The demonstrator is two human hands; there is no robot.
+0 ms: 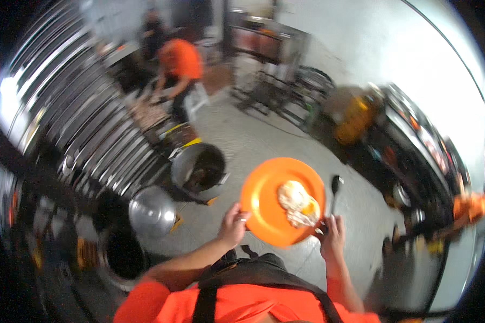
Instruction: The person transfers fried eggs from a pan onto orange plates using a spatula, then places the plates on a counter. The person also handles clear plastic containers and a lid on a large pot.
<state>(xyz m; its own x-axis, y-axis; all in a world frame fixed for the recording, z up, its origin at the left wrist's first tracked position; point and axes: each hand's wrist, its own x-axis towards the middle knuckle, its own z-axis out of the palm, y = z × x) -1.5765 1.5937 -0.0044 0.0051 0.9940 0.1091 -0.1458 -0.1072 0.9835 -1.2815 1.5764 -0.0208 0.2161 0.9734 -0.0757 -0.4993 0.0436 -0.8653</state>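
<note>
An orange plate is held in front of my body, with fried eggs lying on its right half, one yolk showing yellow. My left hand grips the plate's lower left rim. At its lower right rim my right hand holds the plate and also a black utensil, perhaps a spoon or spatula, which points away from me beside the plate. The exact grip of the right fingers is blurred.
A deep grey pot and a round metal lid stand at left, near a metal slatted structure. Further off, a person in an orange shirt bends over. A long counter with items runs along the right wall.
</note>
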